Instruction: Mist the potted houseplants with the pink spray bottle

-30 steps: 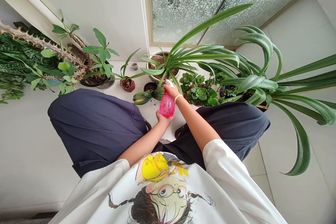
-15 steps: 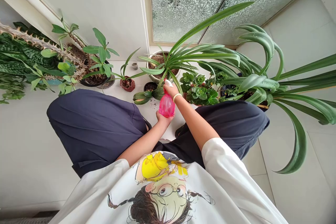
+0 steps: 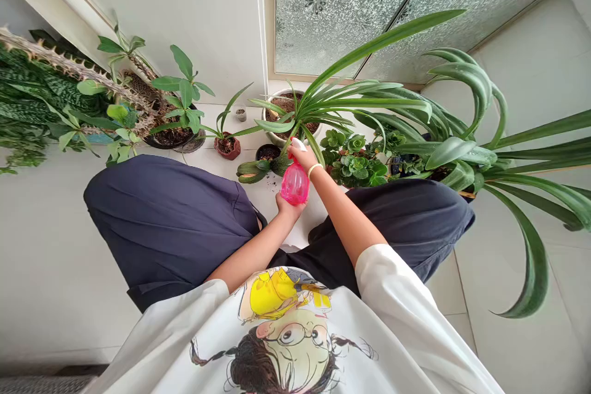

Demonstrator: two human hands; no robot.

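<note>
Between my knees I hold a pink see-through spray bottle (image 3: 295,183) with a white and pink spray head (image 3: 299,144). My right hand (image 3: 305,157) is wrapped round the spray head; its wrist carries a pale bangle. From below, my left hand (image 3: 290,206) supports the base of the bottle, its fingers partly hidden. Just beyond the bottle is a low fleshy-leaved plant (image 3: 253,171) by a small black pot (image 3: 268,152). A long-leaved plant in a white pot (image 3: 273,135) stands behind it. Dark soil crumbs lie on the tiles beside the bottle.
A spiny-stemmed plant (image 3: 148,120) in a black pot is at the left, near a small reddish pot (image 3: 227,146). Succulents (image 3: 355,160) and a large strap-leaved plant (image 3: 455,151) spread at the right. A patterned glass panel (image 3: 341,12) stands behind.
The view has shifted slightly, so the plants and panel sit a little further right. Both hands keep hold of the spray bottle, with almost no other movement.
</note>
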